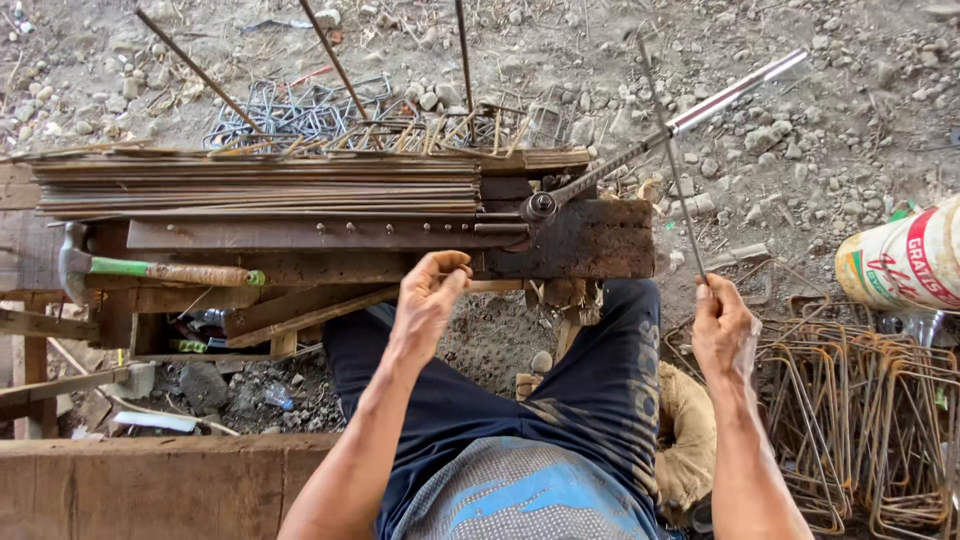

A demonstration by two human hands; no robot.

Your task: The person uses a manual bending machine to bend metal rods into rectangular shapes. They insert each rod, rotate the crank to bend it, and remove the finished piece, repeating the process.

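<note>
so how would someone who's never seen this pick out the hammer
Start at the wooden bench stacked with straight steel rods. Below the stack, at the bench's left end, lies the hammer, the only tool there with a steel head and green-banded handle.

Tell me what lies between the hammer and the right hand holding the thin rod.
In the head view, the left hand at the bench's edge lies between hammer and right hand, which grips the rod.

Rust-brown steel rods [260, 185] lie stacked, matt and rough, on a dark, weathered wooden bench [590, 240]. A thin rusty wire rod [672, 160] rises from the right hand [722, 328]. The bending lever [735, 92] ends in bright, glossy metal. A hammer [150, 270] shows a green plastic grip over worn wood.
</note>
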